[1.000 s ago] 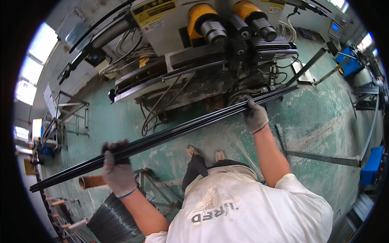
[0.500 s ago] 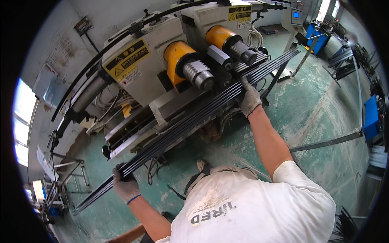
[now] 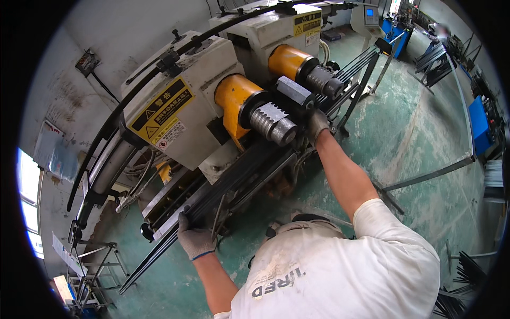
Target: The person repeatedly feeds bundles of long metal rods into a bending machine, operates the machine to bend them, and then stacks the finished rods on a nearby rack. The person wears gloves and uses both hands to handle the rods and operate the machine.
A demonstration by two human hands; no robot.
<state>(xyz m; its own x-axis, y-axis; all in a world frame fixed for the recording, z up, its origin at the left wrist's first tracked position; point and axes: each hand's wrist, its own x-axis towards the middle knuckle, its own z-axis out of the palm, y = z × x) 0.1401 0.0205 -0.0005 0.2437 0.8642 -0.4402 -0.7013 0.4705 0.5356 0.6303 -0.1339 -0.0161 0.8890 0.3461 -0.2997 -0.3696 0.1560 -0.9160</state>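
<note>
Currently our left hand (image 3: 196, 240) grasps dark bars (image 3: 212, 195) along the near side of the machine (image 3: 207, 80), left ends jutting past its edge. We cannot tell our right hand (image 3: 318, 126)'s grip; green floor (image 3: 409, 143) opens rightward.

Left grip (image 3: 195, 238) holds dark bars (image 3: 228, 182).

Long grey steel machine bed (image 3: 170, 220), set slantwise; thin black metal bars (image 3: 151, 260) lengthwise along it, left ends sticking out over floor. Mid-bed contact too dark to tell. Worn green painted floor (image 3: 404, 127), pale scuffs, carries the bed's machine, grey tubular metal stand (image 3: 98, 266) at left, flat dark object (image 3: 333, 35) near back wall, blue boxy metal cabinet (image 3: 396, 38) upper right.
</note>
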